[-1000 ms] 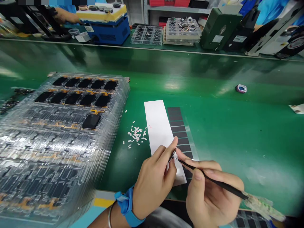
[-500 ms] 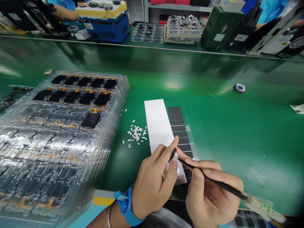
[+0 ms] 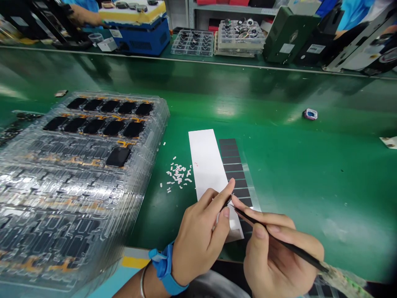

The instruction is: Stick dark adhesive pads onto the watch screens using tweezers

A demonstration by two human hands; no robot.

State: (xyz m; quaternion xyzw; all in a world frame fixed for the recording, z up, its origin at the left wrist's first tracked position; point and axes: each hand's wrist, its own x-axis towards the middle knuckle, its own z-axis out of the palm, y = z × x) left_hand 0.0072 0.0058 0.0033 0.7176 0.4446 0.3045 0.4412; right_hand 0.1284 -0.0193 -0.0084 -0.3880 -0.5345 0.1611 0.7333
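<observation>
My left hand (image 3: 201, 231), with a blue strap at its wrist, pinches a small dark part (image 3: 227, 201) between finger and thumb. Its face is mostly hidden by my fingers. My right hand (image 3: 282, 248) is closed on black tweezers (image 3: 291, 248), whose tips are close beside that part. Under my hands lies a white paper strip (image 3: 206, 157), overlapping a clear sheet of dark rectangular pieces (image 3: 234, 167). Small white bits (image 3: 178, 174) are scattered left of the paper.
Stacked clear trays (image 3: 93, 165) with black screens fill the left side. A small ring-shaped object (image 3: 310, 114) sits at the right. Along the back shelf stand a blue machine (image 3: 139, 39), part trays (image 3: 192, 42) and a green box (image 3: 288, 35); a person's arm (image 3: 85, 15) shows behind.
My right hand has shifted slightly right, and the tweezer tips have drawn back a little from the small part. My left thumb has moved slightly left.
</observation>
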